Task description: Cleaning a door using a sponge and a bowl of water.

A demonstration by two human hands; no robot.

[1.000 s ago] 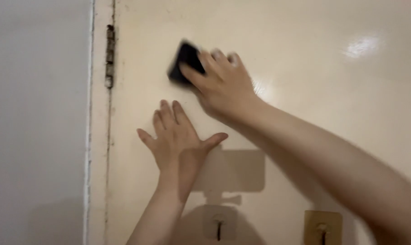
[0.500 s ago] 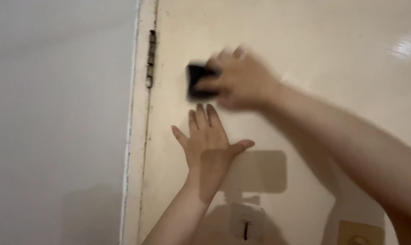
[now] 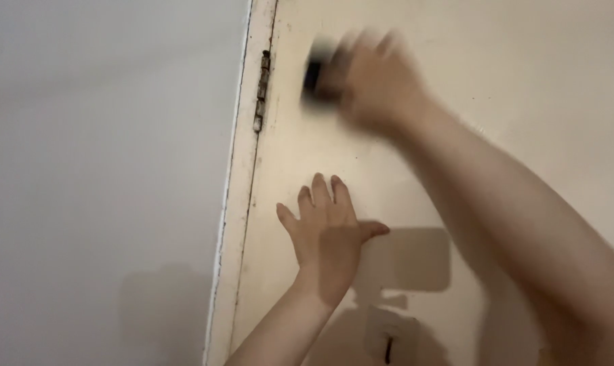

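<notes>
much of the right hand (image 3: 375,81) is smeared by motion blur, so its fingers cannot be counted and their exact curl is hard to read; they seem closed over a small dark pad (image 3: 317,78), of which only the left end shows, the rest being hidden under the fingers. what the pad is made of cannot be told. the right forearm runs off the lower right corner of the frame, and the left forearm is cut off at the bottom edge. a pale stick-on hook (image 3: 388,342) low on the door is half lost in shadow and partly cropped.

the dark pad lies flat against the cream door (image 3: 524,102), high up, sticking out past the right hand's fingertips toward the hinge (image 3: 260,91), near it but not touching. the left hand (image 3: 327,234) holds nothing: it is spread open, palm pressed flat on the door, fingers pointing up and thumb out to the right, well below the pad.

the door's left edge and its narrow frame (image 3: 242,203) stand just beside both hands, with a grey wall (image 3: 104,169) beyond. to the right of the right arm the glossy door face stretches wide to the edge of the picture.
</notes>
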